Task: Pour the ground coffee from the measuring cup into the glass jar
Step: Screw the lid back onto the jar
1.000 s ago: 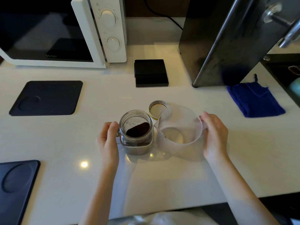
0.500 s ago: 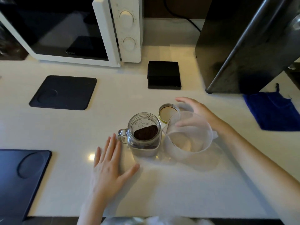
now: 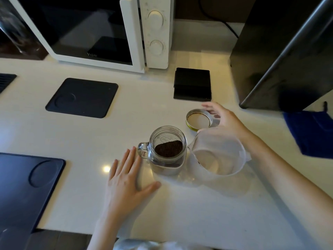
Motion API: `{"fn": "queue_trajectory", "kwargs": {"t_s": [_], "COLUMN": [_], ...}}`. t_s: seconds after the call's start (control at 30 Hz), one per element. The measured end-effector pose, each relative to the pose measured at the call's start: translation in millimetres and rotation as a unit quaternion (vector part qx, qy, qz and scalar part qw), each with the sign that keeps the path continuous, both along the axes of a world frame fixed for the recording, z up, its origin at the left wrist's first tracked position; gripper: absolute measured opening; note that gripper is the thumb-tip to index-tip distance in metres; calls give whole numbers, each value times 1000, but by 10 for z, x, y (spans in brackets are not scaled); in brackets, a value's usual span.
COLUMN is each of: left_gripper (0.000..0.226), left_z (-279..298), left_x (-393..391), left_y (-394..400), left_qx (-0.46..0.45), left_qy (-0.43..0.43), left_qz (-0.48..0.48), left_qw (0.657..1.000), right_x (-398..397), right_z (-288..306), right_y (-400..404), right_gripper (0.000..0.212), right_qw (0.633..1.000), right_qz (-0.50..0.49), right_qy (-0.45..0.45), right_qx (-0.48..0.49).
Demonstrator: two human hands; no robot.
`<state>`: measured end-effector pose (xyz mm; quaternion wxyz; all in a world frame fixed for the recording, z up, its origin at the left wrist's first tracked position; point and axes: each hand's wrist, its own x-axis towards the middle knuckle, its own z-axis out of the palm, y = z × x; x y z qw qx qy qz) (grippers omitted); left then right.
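The glass jar (image 3: 167, 150), a handled mason mug, stands upright mid-counter with dark ground coffee (image 3: 168, 150) inside. Right beside it stands the translucent plastic measuring cup (image 3: 218, 156), upright, with no coffee visible inside. The jar's metal lid (image 3: 199, 120) lies upside down just behind them. My left hand (image 3: 128, 179) rests flat on the counter, fingers spread, just left of the jar's handle and touching nothing else. My right hand (image 3: 223, 118) hovers open over the lid's right edge, behind the cup, fingers apart.
A white microwave (image 3: 108, 29) stands at the back left and a black appliance (image 3: 281, 51) at the back right. A small black scale (image 3: 192, 86) sits behind the lid. Dark mats (image 3: 82, 97) (image 3: 23, 188) lie left; a blue cloth (image 3: 311, 132) lies right.
Both hands have let go: the left left the jar and now lies flat on the counter; the right left the cup and moved back toward the lid.
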<state>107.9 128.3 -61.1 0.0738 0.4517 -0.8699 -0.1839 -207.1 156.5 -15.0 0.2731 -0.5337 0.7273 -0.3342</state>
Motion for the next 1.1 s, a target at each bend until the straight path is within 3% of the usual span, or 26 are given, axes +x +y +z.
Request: {"fn": "queue_trajectory", "kwargs": {"t_s": [0.13, 0.27, 0.43, 0.63, 0.87, 1.1], "left_gripper": [94, 99, 97, 91, 77, 73], "left_z": [6, 96, 444, 665, 595, 556], "left_x": [5, 7, 11, -229, -368, -361], "left_y": [4, -74, -244, -194, -166, -183], "left_qx": [3, 46, 132, 138, 142, 151], "left_qy": [8, 25, 167, 292, 349, 363], "left_qz": [0, -25, 12, -67, -63, -68], "left_qw": [1000, 998, 977, 944, 924, 917], "right_x": [29, 145, 269, 443, 606, 716], "right_z": [316, 660, 1047, 1212, 1243, 1351], "right_y": [26, 111, 230, 350, 401, 370], "right_gripper": [74, 76, 81, 88, 89, 87], "right_qw": [999, 999, 994, 980, 971, 975], "right_qz": [-8, 47, 91, 127, 151, 168], "right_qy": [-19, 8, 58, 154, 177, 142], "right_qx": [-30, -27, -22, 24, 48, 39]}}
